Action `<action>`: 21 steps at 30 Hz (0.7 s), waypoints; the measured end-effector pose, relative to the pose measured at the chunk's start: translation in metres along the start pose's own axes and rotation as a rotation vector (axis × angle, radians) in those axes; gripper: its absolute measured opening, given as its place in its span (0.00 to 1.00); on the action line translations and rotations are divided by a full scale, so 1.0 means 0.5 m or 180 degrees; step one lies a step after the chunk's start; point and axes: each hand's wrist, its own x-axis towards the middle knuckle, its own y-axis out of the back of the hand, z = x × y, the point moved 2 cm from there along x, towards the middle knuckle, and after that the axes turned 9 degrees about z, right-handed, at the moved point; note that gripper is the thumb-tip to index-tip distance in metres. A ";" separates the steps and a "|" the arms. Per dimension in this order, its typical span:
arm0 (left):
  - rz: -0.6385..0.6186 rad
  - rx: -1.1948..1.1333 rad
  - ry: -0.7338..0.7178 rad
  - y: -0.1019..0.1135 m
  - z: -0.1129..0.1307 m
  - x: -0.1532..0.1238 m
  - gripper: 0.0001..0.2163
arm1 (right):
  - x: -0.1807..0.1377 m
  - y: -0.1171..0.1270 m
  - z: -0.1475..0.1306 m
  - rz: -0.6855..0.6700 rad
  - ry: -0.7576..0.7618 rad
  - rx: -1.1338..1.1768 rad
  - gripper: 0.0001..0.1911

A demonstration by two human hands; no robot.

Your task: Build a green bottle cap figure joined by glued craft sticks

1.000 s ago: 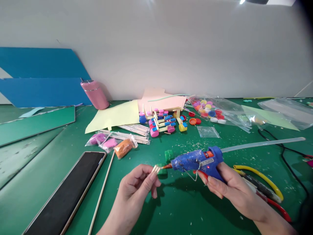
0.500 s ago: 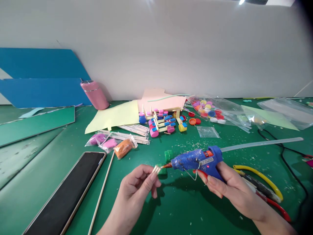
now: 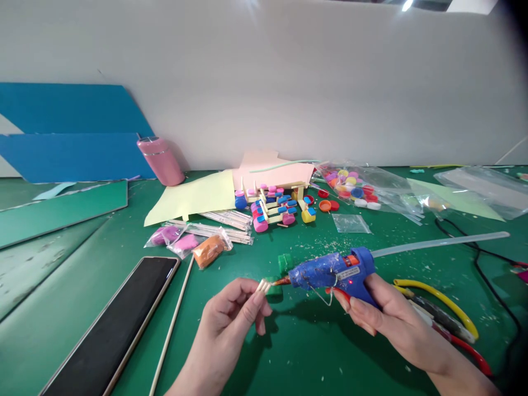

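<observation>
Green tabletop [image 3: 313, 352] bears phone [image 3: 115, 324], clay bags [image 3: 190, 245], caps [image 3: 350, 187] around glue gun [image 3: 330, 270] and sticks [image 3: 263, 285].

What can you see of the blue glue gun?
The blue glue gun is small, plastic, smeared with dried glue, with a lit red dot on its side. A long clear glue stick juts from its back. A wire stand hangs beneath. The right hand grips its handle, finger on the red trigger. It points left, its nozzle at the wooden sticks pinched in the left hand.
</observation>
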 end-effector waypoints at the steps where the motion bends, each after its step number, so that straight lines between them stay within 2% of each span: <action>1: -0.0010 -0.0002 -0.0010 0.000 -0.001 0.000 0.07 | 0.000 -0.001 0.000 -0.0017 0.0002 0.0037 0.15; 7: -0.0086 -0.0033 -0.0047 0.003 -0.006 -0.005 0.08 | 0.008 -0.009 -0.011 -0.0110 0.0105 0.0140 0.12; 10: -0.0115 -0.0083 -0.0006 -0.001 -0.004 -0.007 0.07 | 0.017 -0.010 -0.015 0.0017 0.0218 0.0102 0.12; 13: -0.0163 -0.0191 0.0118 -0.006 -0.002 -0.009 0.07 | 0.029 0.003 -0.011 0.0393 0.0276 -0.0098 0.13; 16: -0.0181 -0.0239 0.0187 -0.009 -0.003 -0.009 0.07 | 0.042 0.031 -0.001 0.0983 0.0363 -0.0414 0.13; 19: -0.0032 -0.0169 0.0067 -0.006 -0.005 -0.009 0.06 | 0.055 0.066 0.011 0.1655 0.0671 -0.1322 0.13; 21: 0.0048 -0.0158 0.0013 -0.003 -0.006 -0.010 0.07 | 0.062 0.084 0.018 0.1915 0.0829 -0.2060 0.14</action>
